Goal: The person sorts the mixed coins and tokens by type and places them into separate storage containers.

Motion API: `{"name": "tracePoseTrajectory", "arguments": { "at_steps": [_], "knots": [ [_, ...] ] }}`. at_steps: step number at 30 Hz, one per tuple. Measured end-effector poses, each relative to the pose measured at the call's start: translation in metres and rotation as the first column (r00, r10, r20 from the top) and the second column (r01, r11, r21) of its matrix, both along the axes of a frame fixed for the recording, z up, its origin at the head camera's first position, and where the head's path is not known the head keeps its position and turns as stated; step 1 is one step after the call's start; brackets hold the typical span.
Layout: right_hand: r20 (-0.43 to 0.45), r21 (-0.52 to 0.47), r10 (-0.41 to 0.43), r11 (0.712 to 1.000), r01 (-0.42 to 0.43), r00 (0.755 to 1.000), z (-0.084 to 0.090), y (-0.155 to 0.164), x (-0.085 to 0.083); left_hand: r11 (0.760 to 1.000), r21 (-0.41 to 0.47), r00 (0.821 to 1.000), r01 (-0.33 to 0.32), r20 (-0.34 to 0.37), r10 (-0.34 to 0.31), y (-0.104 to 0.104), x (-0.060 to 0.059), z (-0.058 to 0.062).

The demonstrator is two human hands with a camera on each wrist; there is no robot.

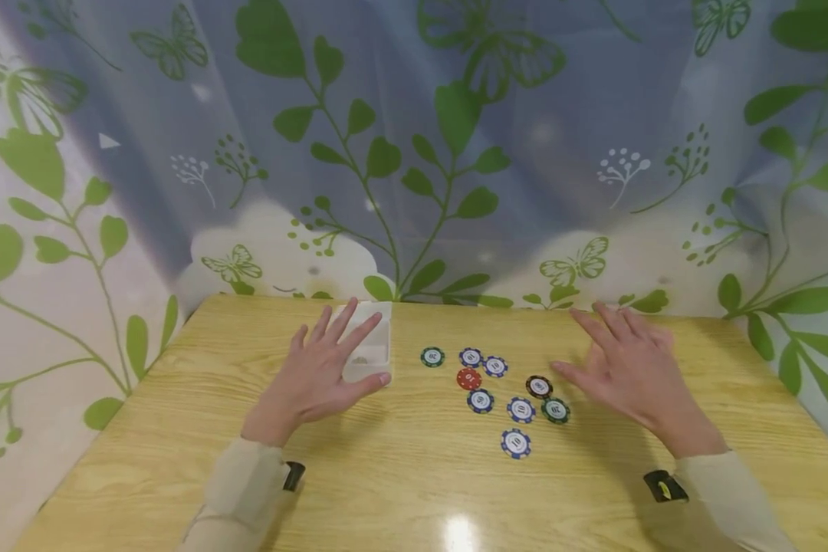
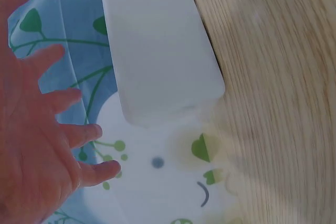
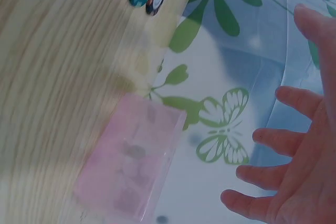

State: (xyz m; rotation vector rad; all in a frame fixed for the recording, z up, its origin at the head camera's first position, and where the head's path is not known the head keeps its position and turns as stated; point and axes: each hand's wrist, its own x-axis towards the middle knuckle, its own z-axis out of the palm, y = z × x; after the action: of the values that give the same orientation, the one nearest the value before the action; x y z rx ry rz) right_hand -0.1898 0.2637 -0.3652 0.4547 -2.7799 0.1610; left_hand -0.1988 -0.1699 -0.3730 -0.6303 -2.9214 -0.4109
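My left hand [image 1: 313, 379] is held above the table with its fingers straight and spread, holding nothing. Beneath its fingers in the head view is a white open-topped box [image 1: 381, 349], whose plain side [image 2: 165, 51] fills much of the left wrist view. On the other side my right hand [image 1: 628, 376] also hovers with spread fingers and grips nothing. Near it, a translucent pink box [image 3: 126, 161] appears in the right wrist view; the hand mostly hides it from the head camera. Between the hands lie several poker chips, among them a red chip [image 1: 468, 378] and a green chip [image 1: 432, 356].
The chips lie flat on a wooden table [image 1: 400, 491]; a blue chip [image 1: 516, 443] is nearest me, and a black-and-orange chip [image 1: 539, 386] lies close to the right thumb. A patterned curtain [image 1: 400, 153] hangs along the table's back edge and sides.
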Motion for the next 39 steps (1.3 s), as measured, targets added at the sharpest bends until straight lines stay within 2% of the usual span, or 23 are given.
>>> {"name": "tracePoseTrajectory", "arguments": {
  "at_steps": [4, 9, 19, 23, 29, 39],
  "knots": [
    [-0.004, -0.003, -0.008, 1.000, 0.008, 1.000, -0.001, 0.009, 0.002, 1.000, 0.005, 1.000, 0.017, -0.003, -0.017, 0.006, -0.002, 0.000],
    [0.040, -0.035, -0.034, 0.999, 0.035, 0.999, 0.000, 0.020, 0.004, 0.999, 0.021, 0.999, 0.043, -0.015, -0.043, 0.014, -0.004, 0.000],
    [0.146, -0.102, -0.064, 0.992, 0.080, 0.987, -0.001, 0.044, 0.005, 0.993, 0.070, 0.995, 0.099, 0.014, -0.100, 0.029, -0.003, 0.003],
    [0.148, -0.155, -0.057, 0.985, 0.080, 0.987, -0.003, 0.054, 0.005, 0.988, 0.090, 0.992, 0.126, 0.017, -0.128, 0.034, -0.003, 0.005],
    [0.157, -0.173, -0.062, 0.981, 0.090, 0.986, -0.010, 0.070, 0.004, 0.979, 0.116, 0.985, 0.168, 0.020, -0.171, 0.044, -0.004, 0.004],
    [0.240, -0.257, -0.090, 0.954, 0.153, 0.966, -0.019, 0.086, -0.001, 0.966, 0.122, 0.971, 0.228, 0.044, -0.234, 0.063, -0.003, 0.005]
  ]
}}
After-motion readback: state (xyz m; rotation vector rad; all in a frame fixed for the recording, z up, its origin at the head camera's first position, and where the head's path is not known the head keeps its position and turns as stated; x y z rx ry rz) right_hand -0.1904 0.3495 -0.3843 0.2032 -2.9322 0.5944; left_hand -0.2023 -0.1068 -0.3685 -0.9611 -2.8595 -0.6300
